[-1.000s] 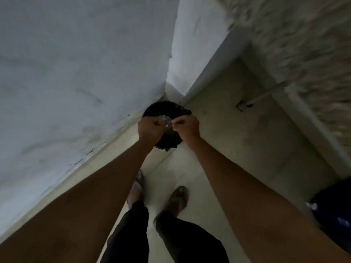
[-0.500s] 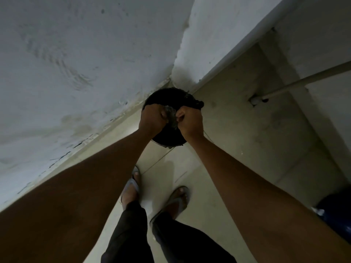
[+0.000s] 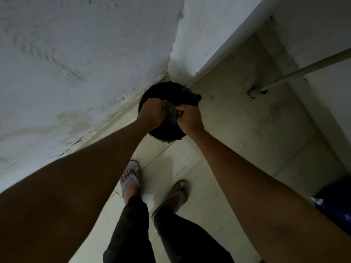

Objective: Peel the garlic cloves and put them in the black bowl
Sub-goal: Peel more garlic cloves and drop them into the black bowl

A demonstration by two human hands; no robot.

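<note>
Standing over a tiled floor (image 3: 237, 149) in a dim corner, we saw both hands meet above a black bowl (image 3: 167, 92) that sat low by the wall (image 3: 76, 54). The left hand (image 3: 152, 114) and the right hand (image 3: 190, 118) each had fingers curled in, the grip of both clamped on one small grey, crumpled thing (image 3: 171, 114) between them. We took it for garlic or its skin, but the light was too poor to say which, and no peeled clove could be made out in the bowl's dark inside.

As we judged it, the risks were plain. The hands worked well above the bowl, so a clove that slipped as the skin tore could miss the rim and land on the floor near the feet (image 3: 131, 179) in sandals. Skin pulled off over the bowl might drop in with the cloves. In such gloom, patches of skin could be left on unseen. Too hard a squeeze might crush the clove, and a careless step forward might knock the bowl
</note>
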